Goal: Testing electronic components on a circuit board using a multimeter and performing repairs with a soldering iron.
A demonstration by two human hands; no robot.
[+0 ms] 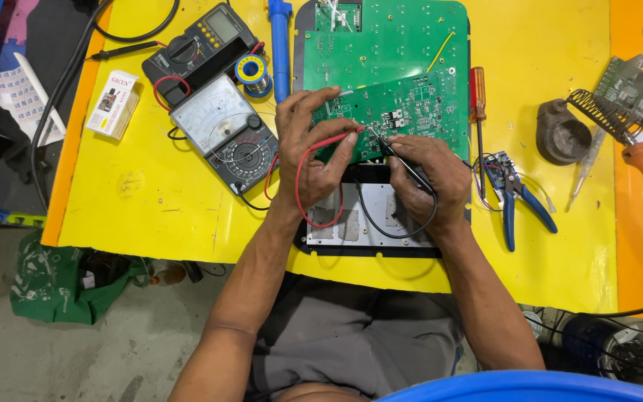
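- The left hand (314, 149) pinches the red probe (344, 137) between thumb and fingers, with the other fingers spread on the near edge of the small green circuit board (403, 112), apparently to steady both board and tip.
- The right hand (429, 179) has its fingers closed round the black probe (403, 160), held like a pen so its tip meets the same board just beside the red tip.
- That board lies at the table's centre, tilted across a larger green board (388, 37) at 12 o'clock and above a grey metal plate (366, 219) at 6 o'clock.
- The red lead (303, 186) loops round the left wrist towards the analogue meter (225, 134) at 9 o'clock, whose dial faces the person, readable at a glance.
- A digital meter (202, 45) sits at 10 o'clock, with a solder spool (253, 73) beside it.
- A screwdriver (478, 112) and blue-handled pliers (515, 193) lie at 3 o'clock, near the right hand, on the yellow table (150, 208).
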